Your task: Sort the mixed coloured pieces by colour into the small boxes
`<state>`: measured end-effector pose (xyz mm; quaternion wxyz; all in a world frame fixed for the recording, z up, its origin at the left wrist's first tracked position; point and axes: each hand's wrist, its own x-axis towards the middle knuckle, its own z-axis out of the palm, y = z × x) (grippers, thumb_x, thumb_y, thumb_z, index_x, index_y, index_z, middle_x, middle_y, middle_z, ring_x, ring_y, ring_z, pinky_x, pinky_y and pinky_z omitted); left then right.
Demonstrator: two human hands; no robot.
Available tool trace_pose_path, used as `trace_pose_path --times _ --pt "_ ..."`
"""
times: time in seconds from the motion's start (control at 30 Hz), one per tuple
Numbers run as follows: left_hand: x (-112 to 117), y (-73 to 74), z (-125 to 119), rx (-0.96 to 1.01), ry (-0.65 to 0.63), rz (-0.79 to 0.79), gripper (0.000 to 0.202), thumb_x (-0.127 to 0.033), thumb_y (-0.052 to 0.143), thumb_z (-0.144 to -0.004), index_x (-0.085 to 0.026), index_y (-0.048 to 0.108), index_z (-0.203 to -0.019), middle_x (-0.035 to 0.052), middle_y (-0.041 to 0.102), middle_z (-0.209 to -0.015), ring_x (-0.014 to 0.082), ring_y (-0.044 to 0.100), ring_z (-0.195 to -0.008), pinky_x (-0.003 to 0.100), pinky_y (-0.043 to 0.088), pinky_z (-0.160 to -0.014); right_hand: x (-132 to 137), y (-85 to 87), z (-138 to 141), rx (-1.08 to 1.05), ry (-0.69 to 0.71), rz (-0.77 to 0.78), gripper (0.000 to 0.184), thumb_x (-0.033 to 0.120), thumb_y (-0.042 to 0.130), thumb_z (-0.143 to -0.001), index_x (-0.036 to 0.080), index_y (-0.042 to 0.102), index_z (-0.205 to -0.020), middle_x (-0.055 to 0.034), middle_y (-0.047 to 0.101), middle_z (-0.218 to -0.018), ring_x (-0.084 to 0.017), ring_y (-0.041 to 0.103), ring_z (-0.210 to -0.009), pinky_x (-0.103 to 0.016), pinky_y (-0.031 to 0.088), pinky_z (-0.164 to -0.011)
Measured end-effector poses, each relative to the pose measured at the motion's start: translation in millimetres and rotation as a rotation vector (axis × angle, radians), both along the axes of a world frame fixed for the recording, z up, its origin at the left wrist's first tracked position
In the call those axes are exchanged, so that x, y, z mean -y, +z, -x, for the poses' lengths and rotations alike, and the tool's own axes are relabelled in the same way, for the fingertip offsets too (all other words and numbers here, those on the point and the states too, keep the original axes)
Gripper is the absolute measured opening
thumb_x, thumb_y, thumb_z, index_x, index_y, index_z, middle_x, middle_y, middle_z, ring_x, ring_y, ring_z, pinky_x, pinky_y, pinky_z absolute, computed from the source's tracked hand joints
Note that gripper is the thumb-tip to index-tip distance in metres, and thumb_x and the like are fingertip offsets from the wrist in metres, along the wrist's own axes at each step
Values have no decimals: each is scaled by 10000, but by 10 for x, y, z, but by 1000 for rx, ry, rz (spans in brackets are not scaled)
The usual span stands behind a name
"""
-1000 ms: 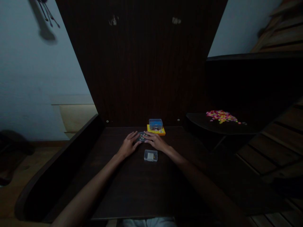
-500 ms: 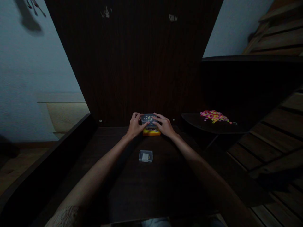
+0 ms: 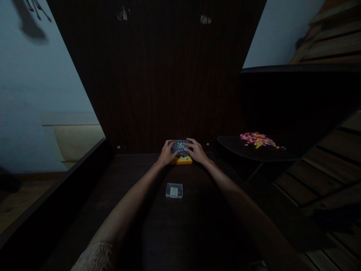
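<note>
At the back of the dark desk, a clear plastic box (image 3: 181, 145) with small pale pieces inside is gripped from both sides. My left hand (image 3: 167, 152) has its fingers bent around the left side, and my right hand (image 3: 196, 151) clasps the right side. The box sits over a yellow-orange box (image 3: 182, 160), whose front edge shows beneath; whether other boxes lie between them I cannot tell. Nearer to me a second small clear box (image 3: 174, 191) lies flat on the desk, with a white label and a few yellowish bits.
A dark upright panel (image 3: 169, 75) stands directly behind the hands. On a rounded side shelf (image 3: 234, 146) to the right lies a heap of bright pink, yellow and orange pieces (image 3: 258, 139). A low dark side board (image 3: 56, 180) edges the desk on the left.
Both hands and the held clear box have come down slightly, closer to the yellow-orange box. The view has shifted a little; the nearer clear box stays on the desk.
</note>
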<state>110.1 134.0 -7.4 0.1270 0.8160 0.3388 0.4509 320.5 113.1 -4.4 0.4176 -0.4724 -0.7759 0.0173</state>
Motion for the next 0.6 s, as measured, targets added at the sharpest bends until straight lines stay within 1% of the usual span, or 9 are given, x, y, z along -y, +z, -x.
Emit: trace_pose_path --times 0.17,0.27,0.37,0.43,0.5,0.53,0.6 --pt "-2 -48 1 -40 -26 48 448 -341 675 -826 -182 540 -1222 115 465 -1300 267 528 -1223 426 468 -1054 -25 -64 -24 -7 -31 20 337 201 629 -867 235 703 -1194 -116 575 -1321 -266 554 -1200 -489 417 -1072" --pt "18 -17 9 -80 -50 54 467 -347 643 -847 -170 509 -1258 133 447 -1347 279 514 -1253 453 436 -1089 -13 -48 -20 17 -31 44 349 218 611 -885 232 682 -1227 -127 554 -1336 -271 540 -1202 -509 401 -1074" --pt "84 44 32 -91 -49 47 525 -353 643 -846 -149 468 -1297 162 416 -1395 304 472 -1307 485 397 -1119 50 8 -5 64 -42 53 388 235 610 -890 202 648 -1274 -150 497 -1390 -281 517 -1215 -514 381 -1086" --pt "183 87 79 -85 -32 44 547 -368 631 -858 -133 446 -1316 180 397 -1417 314 435 -1340 498 376 -1132 140 50 3 81 -44 40 433 254 608 -893 199 608 -1323 -154 449 -1431 -288 501 -1226 -520 374 -1090" --pt "337 124 169 -96 -35 50 521 -386 600 -883 -131 451 -1313 179 416 -1408 305 436 -1338 500 363 -1138 273 76 0 78 -30 14 464 278 589 -906 220 564 -1365 -148 430 -1444 -295 484 -1242 -535 374 -1086" --pt "434 137 231 -111 -52 56 500 -396 587 -893 -142 461 -1305 168 441 -1389 295 452 -1322 498 361 -1139 355 77 -4 73 -18 0 464 289 575 -915 230 551 -1374 -144 438 -1435 -297 479 -1247 -543 377 -1081" --pt "657 149 382 -169 -129 75 499 -432 585 -897 -173 469 -1307 145 481 -1363 279 474 -1300 488 370 -1135 539 50 -12 59 5 -25 432 298 549 -930 242 558 -1358 -134 473 -1398 -295 470 -1257 -544 384 -1076"
